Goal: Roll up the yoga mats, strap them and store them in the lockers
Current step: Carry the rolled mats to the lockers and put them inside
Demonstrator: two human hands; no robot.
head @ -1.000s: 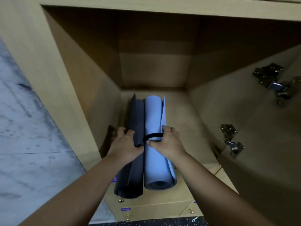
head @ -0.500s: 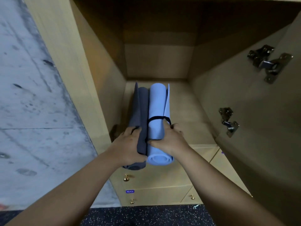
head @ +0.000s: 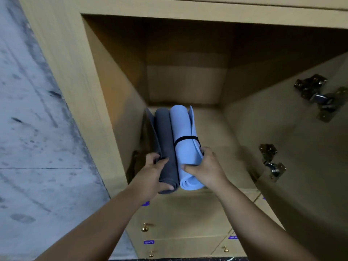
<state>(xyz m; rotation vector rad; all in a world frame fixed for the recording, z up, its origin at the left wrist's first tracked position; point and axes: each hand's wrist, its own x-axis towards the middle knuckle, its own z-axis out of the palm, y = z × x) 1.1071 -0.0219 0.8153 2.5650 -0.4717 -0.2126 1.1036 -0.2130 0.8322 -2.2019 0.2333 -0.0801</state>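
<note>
- Standing open, the locker (head: 120, 102) filled most of the view, its door swung out to the right with two metal hinges (head: 271, 161) showing on the inner face; closed lockers with brass knobs (head: 145, 227) sat below it.
- Compared with a second earlier, both rolls had slid much deeper into the locker: then their near ends hung well out over the front edge, whereas now only a short part projected past the locker's floor.
- The light blue mat (head: 185, 147) lay lengthwise on the locker floor, touching the dark grey mat on its left, and its far end had come close to the locker's back wall.
- The dark grey mat (head: 165, 147) lay between the blue roll and the locker's left wall, a loose flap standing up along its left side.
- The left hand (head: 152, 174) had shifted back to the near end of the grey roll, fingers and thumb curled round it.
- The right hand (head: 206, 167) gripped the near end of the blue roll, thumb across the top and fingers wrapped down its right side.
- The black strap (head: 186, 138) circled the blue mat just beyond the right hand; no strap could be seen on the grey one.
- Storing looked nearly complete, with a last short push likely needed before the door could close.
</note>
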